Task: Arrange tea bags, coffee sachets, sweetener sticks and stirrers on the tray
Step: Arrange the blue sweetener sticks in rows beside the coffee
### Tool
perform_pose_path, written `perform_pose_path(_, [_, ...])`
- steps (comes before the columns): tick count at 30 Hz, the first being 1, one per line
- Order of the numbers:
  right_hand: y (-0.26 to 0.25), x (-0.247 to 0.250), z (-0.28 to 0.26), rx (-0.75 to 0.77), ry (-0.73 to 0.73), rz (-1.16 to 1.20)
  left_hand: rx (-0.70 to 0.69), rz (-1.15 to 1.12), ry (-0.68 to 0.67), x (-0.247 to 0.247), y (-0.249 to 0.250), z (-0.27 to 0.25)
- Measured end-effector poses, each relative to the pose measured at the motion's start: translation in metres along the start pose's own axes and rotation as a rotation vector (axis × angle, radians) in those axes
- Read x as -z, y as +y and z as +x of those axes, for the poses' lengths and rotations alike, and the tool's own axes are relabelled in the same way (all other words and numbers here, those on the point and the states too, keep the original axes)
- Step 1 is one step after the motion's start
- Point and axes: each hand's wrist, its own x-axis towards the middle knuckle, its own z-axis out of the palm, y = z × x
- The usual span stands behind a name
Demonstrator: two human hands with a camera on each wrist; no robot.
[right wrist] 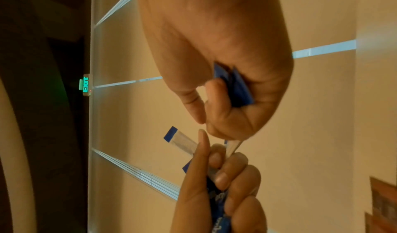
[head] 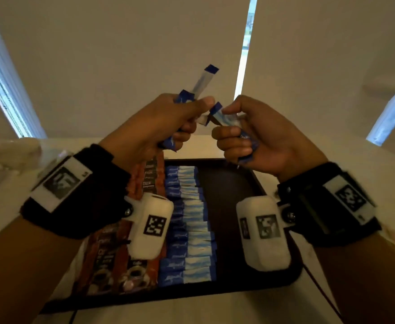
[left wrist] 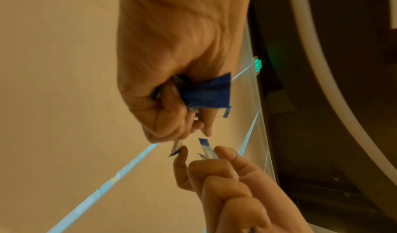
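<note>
Currently both hands are raised above the tray (head: pixel 271 280), in the middle of the head view. The left hand (head: pixel 152 127) is curled round a bundle of blue-and-white sweetener sticks (head: pixel 184 97); one stick (head: pixel 203 80) juts up out of the fist toward the upper centre of the frame. The right hand (head: pixel 259 136) is likewise curled round its own few sticks (head: pixel 224 118), thumb and forefinger pinching them near the top. The two fists sit close together, stick ends nearly meeting between them; whether they touch cannot be told.

Left wrist view: the left hand (left wrist: pixel 171 58) fills the top, blue stick ends (left wrist: pixel 207 93) fanning from under the curled fingers; the right hand (left wrist: pixel 232 185) enters from the lower right. Right wrist view: the right hand (right wrist: pixel 225 58) shows blue ends (right wrist: pixel 238 87) in the palm; the left hand (right wrist: pixel 217 185) comes up from below.

On the tray, lower centre of the head view: a column of sweetener sticks (head: pixel 189 226) lies side by side, and just left of it a column of brown coffee sachets (head: pixel 114 265). The right part of the tray is bare dark surface. The tray rests on a white table (head: pixel 355 164).
</note>
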Motion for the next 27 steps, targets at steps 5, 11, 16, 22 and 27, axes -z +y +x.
perform_pose_path(5, [0.014, -0.015, 0.027, -0.070, -0.115, 0.002, -0.085, 0.176, 0.103, 0.030, -0.015, -0.012])
perform_pose_path(11, [0.027, -0.018, 0.045, -0.130, -0.157, -0.063, -0.131, 0.200, 0.007, 0.046, -0.026, -0.009])
perform_pose_path(16, [0.027, -0.017, 0.058, -0.161, -0.170, -0.208, -0.078, 0.267, -0.051, 0.051, -0.028, 0.002])
perform_pose_path(22, [0.025, -0.012, 0.054, -0.123, -0.181, -0.236, -0.069, 0.380, -0.105, 0.068, -0.025, -0.007])
perform_pose_path(27, [0.029, -0.022, 0.051, -0.149, -0.159, -0.365, -0.084, 0.441, -0.134, 0.061, -0.024, -0.013])
